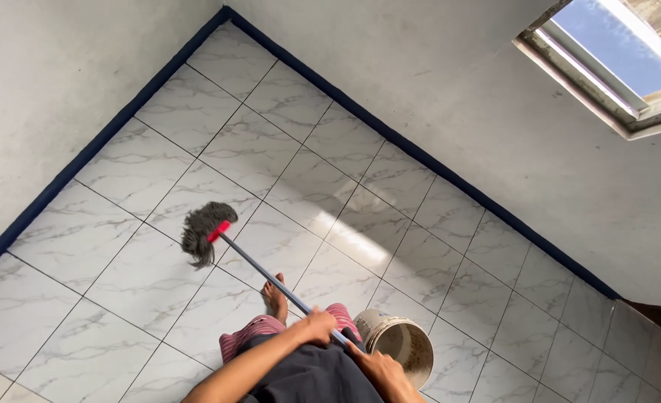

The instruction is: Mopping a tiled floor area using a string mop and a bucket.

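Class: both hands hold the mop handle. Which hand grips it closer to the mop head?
The left hand. It wraps the grey mop handle further along toward the mop head; the right hand sits lower, beside the bucket.

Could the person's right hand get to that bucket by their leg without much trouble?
Probably yes. The right hand grips the low end of the mop handle right beside the bucket, with nothing between them; it would only need to let go first.

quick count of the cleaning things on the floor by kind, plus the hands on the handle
mop: 1
bucket: 1
hands gripping the mop handle: 2, left hand and right hand
total: 4
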